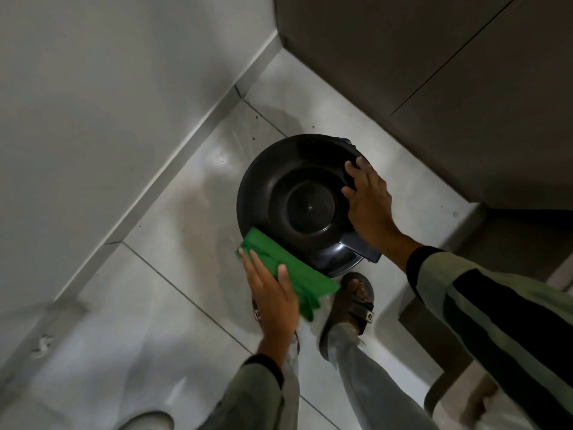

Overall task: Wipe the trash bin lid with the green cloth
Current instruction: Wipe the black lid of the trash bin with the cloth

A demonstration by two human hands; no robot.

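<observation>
lid [297, 193]: glossy black plastic | cloth [288, 268]: matt green fabric | floor [173, 243]: glossy tile

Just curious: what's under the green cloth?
The cloth covers the near-left edge of the black lid, pressed by the left hand. The rim beneath it is hidden.

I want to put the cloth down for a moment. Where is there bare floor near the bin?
Bare tile lies left of the trash bin lid, between it and the wall skirting. The near side is crowded: green cloth, left hand, sandalled foot. The right hand covers the lid's right.
</observation>
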